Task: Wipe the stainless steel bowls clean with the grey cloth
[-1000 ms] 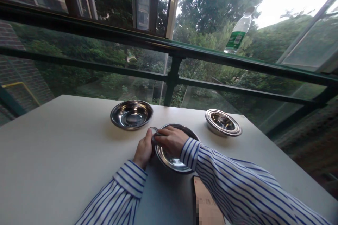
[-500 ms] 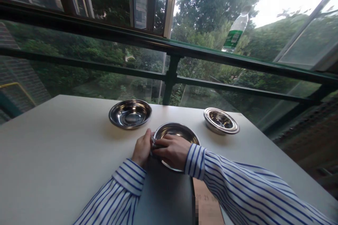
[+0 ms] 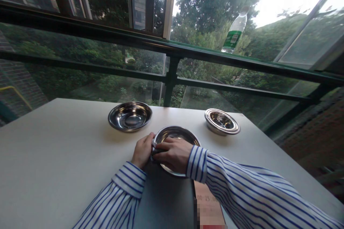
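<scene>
Head view: on the far left of the white desk (image 3: 67, 150), a wide steel bowl (image 3: 130, 116) sits alone. Nearer and slightly right, the left hand (image 3: 143, 150) meets the middle bowl (image 3: 185, 133) at its left rim, thumb uppermost; its other fingers are hidden, so I cannot tell what they clasp. A grey textured scrap (image 3: 153, 152), too small to identify, lies at that rim. The right hand (image 3: 174, 154) reaches across the middle bowl, fingers close together and bent over the scrap, holding it. Near right, a phone (image 3: 208, 200) lies partly under the striped right sleeve (image 3: 242, 186). Far right stands a smaller, broad-rimmed bowl (image 3: 222, 122); beyond, a green-labelled bottle (image 3: 233, 37) stands by the railing (image 3: 215, 53).
</scene>
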A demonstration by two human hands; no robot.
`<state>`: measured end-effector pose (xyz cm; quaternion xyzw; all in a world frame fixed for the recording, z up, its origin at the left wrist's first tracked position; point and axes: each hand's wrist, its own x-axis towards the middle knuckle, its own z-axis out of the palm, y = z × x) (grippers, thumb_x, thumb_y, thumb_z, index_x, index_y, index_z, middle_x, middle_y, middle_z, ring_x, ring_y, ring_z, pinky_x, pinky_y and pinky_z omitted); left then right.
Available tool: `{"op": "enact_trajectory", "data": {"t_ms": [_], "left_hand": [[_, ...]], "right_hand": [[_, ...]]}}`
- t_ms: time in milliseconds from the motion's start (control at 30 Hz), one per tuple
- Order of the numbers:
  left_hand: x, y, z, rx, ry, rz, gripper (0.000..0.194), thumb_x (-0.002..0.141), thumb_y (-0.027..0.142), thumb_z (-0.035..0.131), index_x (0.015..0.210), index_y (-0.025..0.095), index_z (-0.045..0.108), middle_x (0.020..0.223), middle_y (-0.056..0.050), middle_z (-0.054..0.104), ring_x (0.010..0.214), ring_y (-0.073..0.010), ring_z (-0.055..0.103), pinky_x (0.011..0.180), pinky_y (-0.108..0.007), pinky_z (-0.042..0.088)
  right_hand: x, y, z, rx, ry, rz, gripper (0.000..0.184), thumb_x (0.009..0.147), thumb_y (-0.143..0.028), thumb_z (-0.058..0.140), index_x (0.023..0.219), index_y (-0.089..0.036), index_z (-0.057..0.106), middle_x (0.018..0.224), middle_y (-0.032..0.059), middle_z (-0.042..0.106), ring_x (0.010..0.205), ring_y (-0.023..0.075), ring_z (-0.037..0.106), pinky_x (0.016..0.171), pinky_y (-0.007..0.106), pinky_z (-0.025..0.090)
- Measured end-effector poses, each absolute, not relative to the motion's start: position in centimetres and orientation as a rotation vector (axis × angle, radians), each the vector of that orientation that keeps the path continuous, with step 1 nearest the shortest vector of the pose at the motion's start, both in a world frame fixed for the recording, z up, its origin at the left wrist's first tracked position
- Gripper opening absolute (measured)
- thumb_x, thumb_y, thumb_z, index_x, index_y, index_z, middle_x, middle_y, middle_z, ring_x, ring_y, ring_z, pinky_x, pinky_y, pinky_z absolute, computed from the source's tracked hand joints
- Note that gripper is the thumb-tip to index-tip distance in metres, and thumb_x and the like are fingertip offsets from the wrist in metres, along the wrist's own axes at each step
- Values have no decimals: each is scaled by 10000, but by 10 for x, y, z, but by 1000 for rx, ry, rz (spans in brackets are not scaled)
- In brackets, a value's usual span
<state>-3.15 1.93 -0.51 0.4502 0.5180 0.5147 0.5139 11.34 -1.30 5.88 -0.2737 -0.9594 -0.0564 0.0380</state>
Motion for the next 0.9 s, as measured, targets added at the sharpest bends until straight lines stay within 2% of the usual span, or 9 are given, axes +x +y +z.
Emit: {"op": "enact_trajectory", "data": {"t_ms": [167,400,567,733,833,900], "left_hand": [[-30,17,-5,1057,1227,1231,320,688,437,558,705,143,685,564,9,633,562,-151,545,549,-246,407],[-31,17,-2,1005,1209,1247,348,683,440,566,785,131,689,585,-9,652,617,-172,582,591,-259,428],[-32,19,-3,962,1206,1269,362,655,460,590,760,125,682,606,-22,661,635,-184,595,599,-270,430],[-32,16,3,900,1204,1282,303,655,414,602,733,129,667,460,38,548,472,-124,507,479,-235,368],[-32,15,6,853,1186,1295,330,642,409,616,795,119,657,420,70,474,396,-90,431,415,-216,308],[-32,15,7,825,1165,1316,365,637,409,618,858,120,642,447,70,485,401,-82,433,411,-206,309]], "right_hand": [[120,-27,63,-807,-3023,-160,234,841,-293,485,1047,-274,594,987,28,597,772,169,463,618,290,350],[136,-50,70,-875,-3059,-161,219,843,-282,475,1021,-272,602,1039,35,594,843,190,472,624,301,365],[155,-66,71,-948,-3032,-153,228,859,-264,448,1018,-270,612,1079,46,594,871,193,481,662,309,388],[193,-70,69,-1116,-2933,-113,268,824,-221,473,1046,-271,614,1127,53,589,889,202,502,691,325,423],[221,-62,64,-1252,-2795,-154,293,806,-157,471,1038,-226,636,1101,92,603,887,208,528,740,346,447],[234,-57,59,-1304,-2626,-152,308,822,-158,443,1063,-202,630,1095,111,607,881,211,549,762,365,461]]}}
